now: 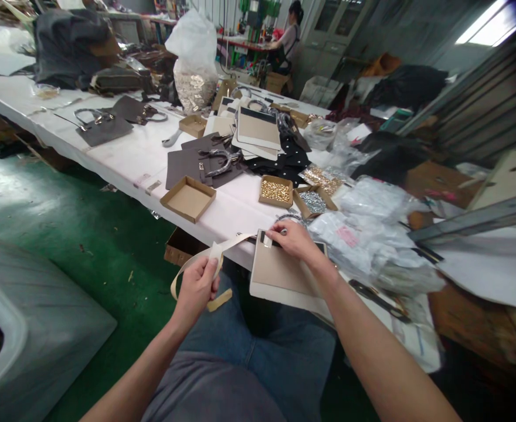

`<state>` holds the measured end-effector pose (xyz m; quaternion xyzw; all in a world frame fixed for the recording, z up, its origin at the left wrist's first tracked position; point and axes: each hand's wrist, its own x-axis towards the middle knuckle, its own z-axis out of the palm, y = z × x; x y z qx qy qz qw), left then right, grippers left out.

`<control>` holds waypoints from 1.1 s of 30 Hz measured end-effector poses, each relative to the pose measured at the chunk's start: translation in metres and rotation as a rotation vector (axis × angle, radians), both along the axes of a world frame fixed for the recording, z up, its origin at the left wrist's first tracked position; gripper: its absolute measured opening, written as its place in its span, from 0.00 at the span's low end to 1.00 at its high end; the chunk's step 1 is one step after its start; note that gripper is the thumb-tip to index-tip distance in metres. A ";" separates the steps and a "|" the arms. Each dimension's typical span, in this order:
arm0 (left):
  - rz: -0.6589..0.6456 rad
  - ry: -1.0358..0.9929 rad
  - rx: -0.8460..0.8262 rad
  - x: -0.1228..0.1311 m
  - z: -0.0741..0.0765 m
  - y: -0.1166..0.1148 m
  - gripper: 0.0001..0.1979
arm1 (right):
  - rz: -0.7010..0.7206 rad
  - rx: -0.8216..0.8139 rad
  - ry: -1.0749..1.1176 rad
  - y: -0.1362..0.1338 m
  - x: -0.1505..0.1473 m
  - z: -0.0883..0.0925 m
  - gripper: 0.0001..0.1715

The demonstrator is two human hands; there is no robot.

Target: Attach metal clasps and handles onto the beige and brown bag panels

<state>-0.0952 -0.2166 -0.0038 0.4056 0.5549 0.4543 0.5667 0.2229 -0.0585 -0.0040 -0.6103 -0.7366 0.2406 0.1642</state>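
My left hand (199,284) is closed around a long cream strip of tape (179,275), which loops below and beside my fingers. One length of the strip stretches right toward the far edge of a beige panel (279,269) with a dark band along its top. My right hand (291,237) rests over that band, thumb and forefinger pinched on a small pale tab (267,240). Whether the tab joins the strip I cannot tell. The panel lies at the table's front edge, partly over my lap, and my right forearm hides its right part.
On the white table (143,158) are an empty cardboard tray (188,199), boxes of gold studs (276,191) and silver studs (313,202), dark bag panels (196,164) and stacked beige panels (258,132). Plastic bags (363,228) crowd the right. A grey bin (42,328) stands left; a person (291,35) sits behind.
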 end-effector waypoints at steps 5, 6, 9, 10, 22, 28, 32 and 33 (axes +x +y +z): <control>-0.056 -0.007 -0.013 0.009 0.001 0.001 0.26 | 0.075 -0.074 0.013 -0.002 0.002 0.007 0.19; -0.057 -0.006 -0.012 0.010 0.002 0.001 0.26 | 0.063 -0.063 0.005 -0.003 0.002 0.007 0.21; -0.064 -0.003 -0.011 0.015 0.004 0.001 0.27 | 0.016 -0.026 0.072 -0.010 0.004 0.008 0.26; -0.071 0.003 -0.012 0.018 0.006 0.001 0.27 | -0.016 -0.007 0.137 -0.015 0.005 0.009 0.26; -0.399 0.388 0.343 0.095 0.044 0.006 0.21 | -0.137 -0.320 0.835 -0.135 0.029 0.045 0.39; -0.452 0.361 0.280 0.123 0.035 -0.007 0.21 | -0.301 -0.260 0.855 -0.166 0.041 0.035 0.28; -0.441 0.398 0.243 0.133 0.032 -0.006 0.25 | -0.280 -0.261 0.837 -0.177 0.049 0.032 0.23; -0.447 0.424 0.239 0.135 0.032 -0.005 0.27 | -0.275 -0.259 0.842 -0.179 0.051 0.030 0.22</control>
